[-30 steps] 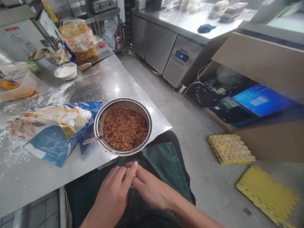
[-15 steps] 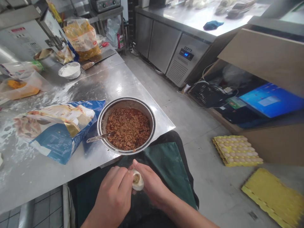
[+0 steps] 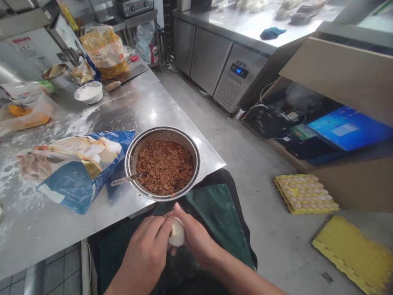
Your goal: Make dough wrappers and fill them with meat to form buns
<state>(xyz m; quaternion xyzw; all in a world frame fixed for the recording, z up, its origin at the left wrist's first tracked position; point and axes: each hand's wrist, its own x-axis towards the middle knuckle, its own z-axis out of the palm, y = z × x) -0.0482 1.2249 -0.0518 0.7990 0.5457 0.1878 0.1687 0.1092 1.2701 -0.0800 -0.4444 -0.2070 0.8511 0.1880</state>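
A small white filled bun [image 3: 177, 232] of dough sits between both hands, over the dark green apron. My left hand [image 3: 150, 241] pinches its edge from the left, thumb and fingers closed on the dough. Cupped around the other side is my right hand [image 3: 196, 235], its thumb pointing up. Only a sliver of the bun's opening shows beside the left fingertips; the fingers hide the rest. Just beyond the hands, a round metal pot [image 3: 196, 176] of brown minced filling [image 3: 166, 164] stands at the table corner, with a metal spoon [image 3: 127, 179] leaning on its rim.
A blue flour bag [image 3: 70, 192] lies left of the pot on the steel table [image 3: 129, 104]. Farther back are a bowl of white powder [image 3: 89, 93] and a yellow bag [image 3: 106, 51]. An egg tray [image 3: 305, 194] and a yellow tray [image 3: 353, 254] rest on the floor at right.
The bun has turned in my hands, so its open, filling-side mouth now faces my left fingers and its smooth dough side shows. Both hands stay in nearly the same place.
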